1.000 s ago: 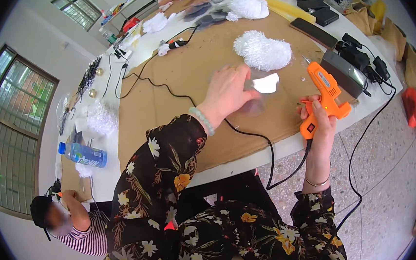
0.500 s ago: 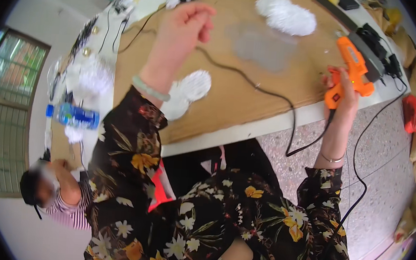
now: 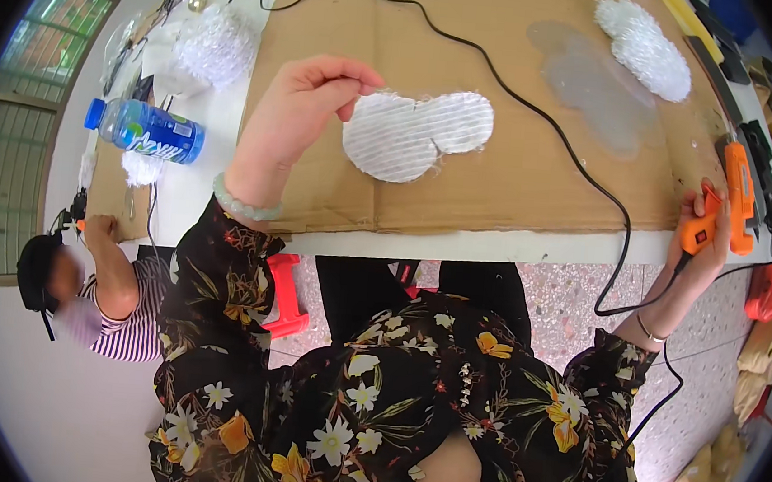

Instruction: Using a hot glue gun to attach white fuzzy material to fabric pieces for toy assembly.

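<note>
Head view: one white two-lobed piece (image 3: 392,140), ribbed face up, frayed at the rim, laid on brown cardboard (image 3: 499,191) by which the worktop (image 3: 495,243) is largely covered. Its long axis is set mostly left to right, the larger lobe being placed at left and the smaller at right, slightly farther from the body. By the left hand (image 3: 297,103) the nearer station is occupied: its fingers (image 3: 356,70) are brought together at the far left rim of the larger lobe, so that the piece is extended from them to the right and toward the body; whether the rim is pinched or only touched cannot be told. By the right hand (image 3: 705,237), well apart to the right, one orange glue gun (image 3: 740,192) is gripped by the handle, its nozzle directed away from the body and not toward the piece. Between piece and gun, a black cable (image 3: 603,190) is draped across the cardboard. Beyond the cable, one grey translucent sheet (image 3: 601,95) and one fluffy white piece (image 3: 647,55) are found side by side.
</note>
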